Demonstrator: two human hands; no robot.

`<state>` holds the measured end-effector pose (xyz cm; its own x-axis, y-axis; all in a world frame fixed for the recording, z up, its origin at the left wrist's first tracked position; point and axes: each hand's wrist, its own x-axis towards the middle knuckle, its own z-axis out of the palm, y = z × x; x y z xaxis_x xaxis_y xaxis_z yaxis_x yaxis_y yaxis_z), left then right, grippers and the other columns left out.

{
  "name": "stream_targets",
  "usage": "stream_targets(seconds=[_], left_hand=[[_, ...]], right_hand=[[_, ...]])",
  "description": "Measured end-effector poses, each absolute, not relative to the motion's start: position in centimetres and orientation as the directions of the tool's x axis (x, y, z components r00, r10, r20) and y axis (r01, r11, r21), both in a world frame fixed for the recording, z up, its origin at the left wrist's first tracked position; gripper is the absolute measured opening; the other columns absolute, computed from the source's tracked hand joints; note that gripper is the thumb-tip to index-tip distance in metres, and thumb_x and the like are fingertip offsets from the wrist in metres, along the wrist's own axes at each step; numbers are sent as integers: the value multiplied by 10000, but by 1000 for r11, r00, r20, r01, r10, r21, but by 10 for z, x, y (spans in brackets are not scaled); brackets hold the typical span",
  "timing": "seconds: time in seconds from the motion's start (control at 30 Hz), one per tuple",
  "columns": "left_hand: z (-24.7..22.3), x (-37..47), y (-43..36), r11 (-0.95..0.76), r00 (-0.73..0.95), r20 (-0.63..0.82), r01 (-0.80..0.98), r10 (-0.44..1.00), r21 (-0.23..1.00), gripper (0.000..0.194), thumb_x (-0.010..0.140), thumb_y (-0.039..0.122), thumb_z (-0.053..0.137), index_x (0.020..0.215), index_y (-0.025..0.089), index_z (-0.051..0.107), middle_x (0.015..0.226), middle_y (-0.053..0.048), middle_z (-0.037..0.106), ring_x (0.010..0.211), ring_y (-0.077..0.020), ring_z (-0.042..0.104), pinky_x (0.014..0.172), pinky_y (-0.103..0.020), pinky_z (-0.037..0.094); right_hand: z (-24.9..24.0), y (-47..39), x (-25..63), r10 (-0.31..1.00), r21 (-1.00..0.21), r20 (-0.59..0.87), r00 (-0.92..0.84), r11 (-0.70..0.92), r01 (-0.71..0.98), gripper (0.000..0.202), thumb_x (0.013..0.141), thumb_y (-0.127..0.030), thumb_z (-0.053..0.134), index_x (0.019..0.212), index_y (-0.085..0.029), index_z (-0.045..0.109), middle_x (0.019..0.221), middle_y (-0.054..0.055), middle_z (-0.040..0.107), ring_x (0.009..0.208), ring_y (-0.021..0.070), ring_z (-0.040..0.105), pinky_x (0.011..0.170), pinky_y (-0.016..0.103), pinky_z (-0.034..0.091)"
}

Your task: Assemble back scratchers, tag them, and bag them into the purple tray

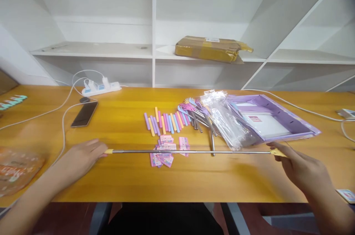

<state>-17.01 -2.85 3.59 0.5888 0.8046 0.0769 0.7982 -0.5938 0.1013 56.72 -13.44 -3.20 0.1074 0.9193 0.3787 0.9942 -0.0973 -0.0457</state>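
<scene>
A telescopic back scratcher (194, 152) is stretched out level above the table, its thin metal rod drawn long. My left hand (85, 155) is closed round its yellow grip at one end. At the other end, my right hand (301, 166) pinches the yellow head. Below and behind the rod lie small pink and purple printed cards (163, 150) in a loose pile. Farther back is a row of pastel grip sleeves (166, 122). Beside them, several more back scratchers (198, 111) with coloured hand-shaped heads lie heaped, partly under clear plastic bags (226, 124).
A purple open box (303, 128) stands at the right. On the left are a phone (84, 113), white cables, a power strip (102, 89) and an orange plastic pouch (19, 170). A taped carton (208, 48) sits on the white shelf. The table's front edge is near my body.
</scene>
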Motion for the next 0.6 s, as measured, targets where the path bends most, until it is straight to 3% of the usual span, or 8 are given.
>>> stream_targets(seconds=[0.13, 0.27, 0.43, 0.6], left_hand=[[29, -159, -28, -597, 600, 12, 795, 800, 104, 358, 1073, 440, 432, 924, 228, 678, 885, -18, 683, 814, -209, 657, 771, -309, 457], [22, -156, -25, -603, 603, 42, 791, 797, 99, 351, 1075, 441, 425, 939, 229, 669, 884, -29, 675, 784, -205, 666, 749, -314, 477], [6, -157, -32, -639, 637, 69, 769, 767, 6, 217, 996, 219, 408, 901, 218, 603, 809, -24, 657, 679, -187, 641, 667, -304, 465], [-2, -168, -35, -629, 635, 55, 772, 771, -92, 192, 915, 174, 405, 863, 218, 585, 752, -36, 674, 667, -209, 660, 646, -307, 462]], right_hand=[[-32, -131, 554, 922, -40, 227, 313, -313, 949, 290, 898, -250, 625, 1182, -267, 683, 929, 127, 784, 664, 238, 691, 601, 315, 401], [-27, -127, 544, 870, 39, 256, 422, -445, 894, 211, 974, -302, 570, 1119, -229, 704, 936, 152, 775, 656, 254, 658, 577, 311, 350], [-23, -124, 535, 860, 46, 192, 473, -489, 871, 248, 1014, -301, 500, 1116, -196, 700, 848, 168, 746, 637, 266, 640, 561, 313, 331], [-24, -117, 526, 890, -1, 50, 454, -455, 891, 347, 1041, -259, 401, 1282, -121, 610, 794, 176, 724, 664, 296, 666, 592, 332, 358]])
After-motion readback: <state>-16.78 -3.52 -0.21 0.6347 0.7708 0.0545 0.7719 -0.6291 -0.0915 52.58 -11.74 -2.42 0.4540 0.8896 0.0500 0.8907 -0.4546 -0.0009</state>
